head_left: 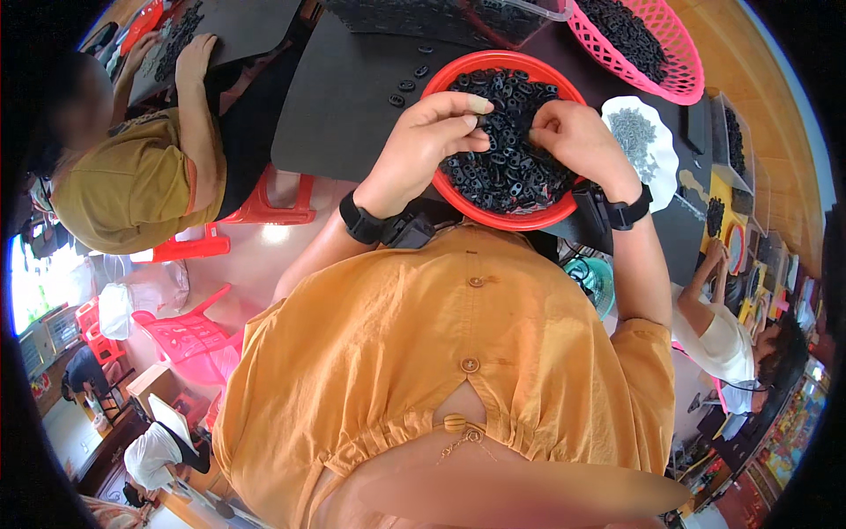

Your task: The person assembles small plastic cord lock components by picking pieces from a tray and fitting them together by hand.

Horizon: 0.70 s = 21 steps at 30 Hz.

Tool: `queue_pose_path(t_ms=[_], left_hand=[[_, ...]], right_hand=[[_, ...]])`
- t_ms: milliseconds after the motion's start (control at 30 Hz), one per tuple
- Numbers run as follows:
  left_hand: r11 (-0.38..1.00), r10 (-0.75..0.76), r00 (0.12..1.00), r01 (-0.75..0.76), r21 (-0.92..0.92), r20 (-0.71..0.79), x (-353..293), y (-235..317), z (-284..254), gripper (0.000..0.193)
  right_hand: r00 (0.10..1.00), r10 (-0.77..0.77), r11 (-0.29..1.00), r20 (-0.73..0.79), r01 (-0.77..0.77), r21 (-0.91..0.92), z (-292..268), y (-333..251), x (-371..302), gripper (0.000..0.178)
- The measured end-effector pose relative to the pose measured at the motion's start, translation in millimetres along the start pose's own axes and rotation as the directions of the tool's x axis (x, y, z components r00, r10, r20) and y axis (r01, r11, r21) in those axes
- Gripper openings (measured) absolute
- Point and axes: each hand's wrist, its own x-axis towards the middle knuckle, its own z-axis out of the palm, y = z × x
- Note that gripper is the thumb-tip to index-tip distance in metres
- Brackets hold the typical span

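A red basin (575,79) in front of me holds a heap of small black oval plastic parts (511,167) with holes in them. Above its left side, my left hand (429,137) has thumb and fingers pinched together, with tape or a cover on one fingertip; what they grip blends into the black heap. My right hand (582,145) reaches over the basin's right side, fingertips closed in a pinch near the parts, what they hold hidden. Right of the basin, a white scalloped dish (668,163) carries small grey pieces (633,137).
Several loose black parts (406,85) lie on the dark table (330,115) left of the basin. A pink basket (687,70) of black parts and a clear plastic box (538,11) stand at the back. Co-workers sit left (141,185) and right (723,339).
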Motion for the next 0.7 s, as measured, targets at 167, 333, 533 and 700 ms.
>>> queue_pose_path(t_ms=[167, 333, 533, 700], left_hand=[[0.993, -0.046, 0.997, 0.051, -0.106, 0.055, 13.8, 5.4, 13.5, 0.021], [0.998, 0.02, 0.995, -0.015, -0.055, 0.097, 25.2, 3.8, 17.3, 0.02], [0.999, 0.008, 0.998, -0.005, -0.054, 0.068, 22.1, 0.1, 14.1, 0.016], [0.999, -0.011, 1.0, 0.01, 0.052, 0.013, 13.9, -1.9, 7.9, 0.016]], right_hand=[[0.997, 0.044, 0.71, -0.057, 0.009, 0.704, 0.9, -31.2, -4.1, 0.017], [0.992, 0.051, 0.43, -0.115, 0.082, 0.899, 13.1, -40.0, -4.8, 0.017], [0.997, 0.042, 0.768, 0.059, -0.07, 0.637, 1.4, -34.8, -32.8, 0.008], [0.904, -0.355, 0.934, 0.239, 0.349, 0.068, 9.2, -19.2, -53.6, 0.009]])
